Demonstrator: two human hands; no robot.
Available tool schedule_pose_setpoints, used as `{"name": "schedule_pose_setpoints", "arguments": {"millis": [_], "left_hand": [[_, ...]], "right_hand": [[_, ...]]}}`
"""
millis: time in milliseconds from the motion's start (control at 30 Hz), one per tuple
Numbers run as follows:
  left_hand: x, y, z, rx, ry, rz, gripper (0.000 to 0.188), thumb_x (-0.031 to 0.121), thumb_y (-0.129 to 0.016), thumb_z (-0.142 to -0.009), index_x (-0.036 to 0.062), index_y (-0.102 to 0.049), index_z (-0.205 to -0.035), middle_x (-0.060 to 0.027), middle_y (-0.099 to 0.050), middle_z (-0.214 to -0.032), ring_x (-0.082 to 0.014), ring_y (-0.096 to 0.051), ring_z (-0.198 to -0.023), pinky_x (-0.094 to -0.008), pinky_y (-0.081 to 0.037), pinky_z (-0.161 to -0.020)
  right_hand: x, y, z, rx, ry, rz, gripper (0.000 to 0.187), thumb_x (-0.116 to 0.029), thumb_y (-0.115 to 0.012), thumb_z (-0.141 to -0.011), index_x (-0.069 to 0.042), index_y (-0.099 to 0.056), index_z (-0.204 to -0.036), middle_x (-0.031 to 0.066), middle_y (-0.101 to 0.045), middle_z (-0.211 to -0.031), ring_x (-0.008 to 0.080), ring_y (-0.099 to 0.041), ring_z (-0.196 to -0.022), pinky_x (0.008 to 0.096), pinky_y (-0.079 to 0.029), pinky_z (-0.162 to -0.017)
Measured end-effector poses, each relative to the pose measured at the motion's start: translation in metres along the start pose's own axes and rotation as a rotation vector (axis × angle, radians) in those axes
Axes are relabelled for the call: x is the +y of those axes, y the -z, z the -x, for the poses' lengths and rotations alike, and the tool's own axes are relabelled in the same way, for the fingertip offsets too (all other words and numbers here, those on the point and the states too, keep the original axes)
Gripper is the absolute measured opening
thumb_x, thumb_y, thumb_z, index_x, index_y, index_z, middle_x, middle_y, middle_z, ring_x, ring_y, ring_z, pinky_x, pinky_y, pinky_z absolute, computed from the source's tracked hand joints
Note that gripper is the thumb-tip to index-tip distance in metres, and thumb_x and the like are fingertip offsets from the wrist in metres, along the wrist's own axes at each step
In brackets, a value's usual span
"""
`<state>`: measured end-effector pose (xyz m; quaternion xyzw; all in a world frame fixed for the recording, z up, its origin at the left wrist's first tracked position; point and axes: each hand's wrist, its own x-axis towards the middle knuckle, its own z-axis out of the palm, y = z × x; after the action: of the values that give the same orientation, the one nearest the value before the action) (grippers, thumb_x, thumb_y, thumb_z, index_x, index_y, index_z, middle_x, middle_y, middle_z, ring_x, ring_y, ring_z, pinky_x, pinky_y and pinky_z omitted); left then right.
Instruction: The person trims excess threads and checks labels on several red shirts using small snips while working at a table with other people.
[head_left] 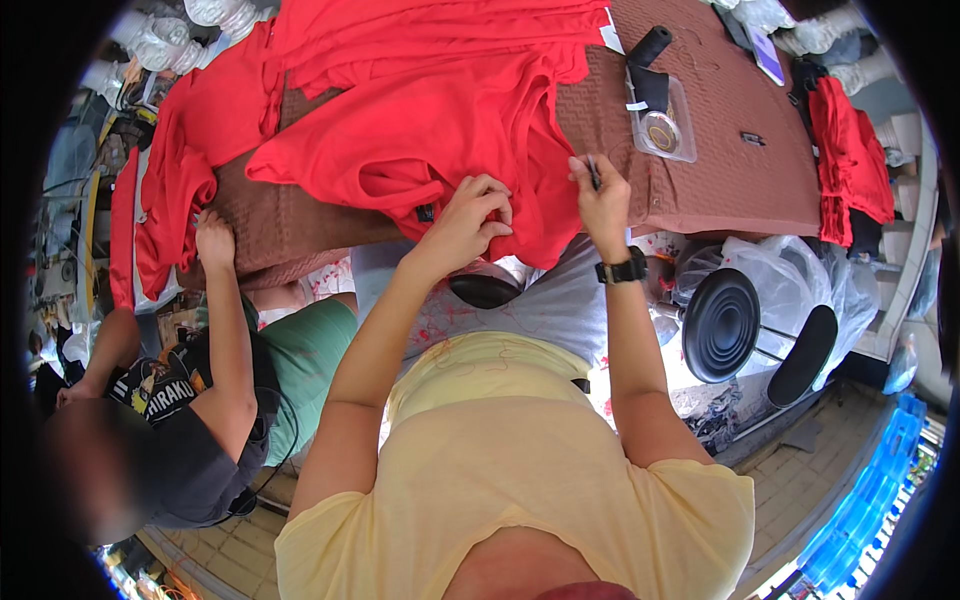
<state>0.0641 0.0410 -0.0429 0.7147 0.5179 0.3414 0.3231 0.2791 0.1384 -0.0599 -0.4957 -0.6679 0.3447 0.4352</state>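
A red garment [440, 115] lies in loose folds over the near edge of the table, its lower part hanging toward my lap. My left hand [470, 222] is on that hanging part, fingers curled and closed on the cloth. To its right, my right hand [603, 200] is raised beside the garment's edge, with a black watch on the wrist. Between its thumb and fingers is a small dark tool [595, 172], mostly covered, so its kind is unclear. A small black piece [426, 213] shows in the folds by my left wrist.
A brown cloth [720, 190] covers the table. On it stand a clear plastic box [680, 125] with a tape roll and a black thread cone [650, 47]. More red cloth [850, 150] hangs at the right. At my left sits a co-worker [220, 400] handling red fabric; a black stool [720, 325] stands at right.
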Motion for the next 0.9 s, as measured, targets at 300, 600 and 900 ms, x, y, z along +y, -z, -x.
{"name": "schedule_pose_setpoints", "arguments": {"millis": [300, 600, 900], "left_hand": [[0.003, 0.05, 0.018, 0.325, 0.059, 0.646, 0.016, -0.011, -0.047, -0.095, 0.004, -0.047, -0.1, -0.0126, -0.063, -0.122, -0.0168, -0.059, -0.113, -0.0308, -0.044, -0.102], [0.01, 0.075, 0.037, 0.363, 0.032, 0.802, 0.014, -0.005, -0.052, -0.097, 0.0071, -0.047, -0.1, -0.0108, -0.06, -0.125, -0.0161, -0.055, -0.118, -0.0317, -0.041, -0.105], [0.023, 0.097, 0.047, 0.168, 0.249, 0.586, 0.015, 0.01, -0.058, -0.101, 0.002, -0.057, -0.113, -0.0088, -0.062, -0.115, -0.0161, -0.058, -0.113, -0.0317, -0.047, -0.098]], "right_hand": [[-0.063, 0.07, 0.056, -1.105, 0.07, -0.001, 0.022, -0.021, -0.067, -0.097, 0.001, -0.069, -0.091, 0.0065, -0.066, -0.074, 0.0111, -0.059, -0.067, 0.0299, -0.048, -0.063], [-0.035, -0.035, -0.02, 0.103, 0.007, -0.128, 0.038, -0.03, -0.078, -0.088, 0.004, -0.065, -0.1, 0.0122, -0.071, -0.082, 0.0146, -0.065, -0.074, 0.0317, -0.05, -0.069], [-0.076, -0.084, -0.052, 0.185, -0.035, -0.28, 0.02, -0.012, -0.076, -0.085, 0.003, -0.068, -0.095, 0.0054, -0.068, -0.079, 0.0092, -0.049, -0.059, 0.0276, -0.04, -0.054]]}}
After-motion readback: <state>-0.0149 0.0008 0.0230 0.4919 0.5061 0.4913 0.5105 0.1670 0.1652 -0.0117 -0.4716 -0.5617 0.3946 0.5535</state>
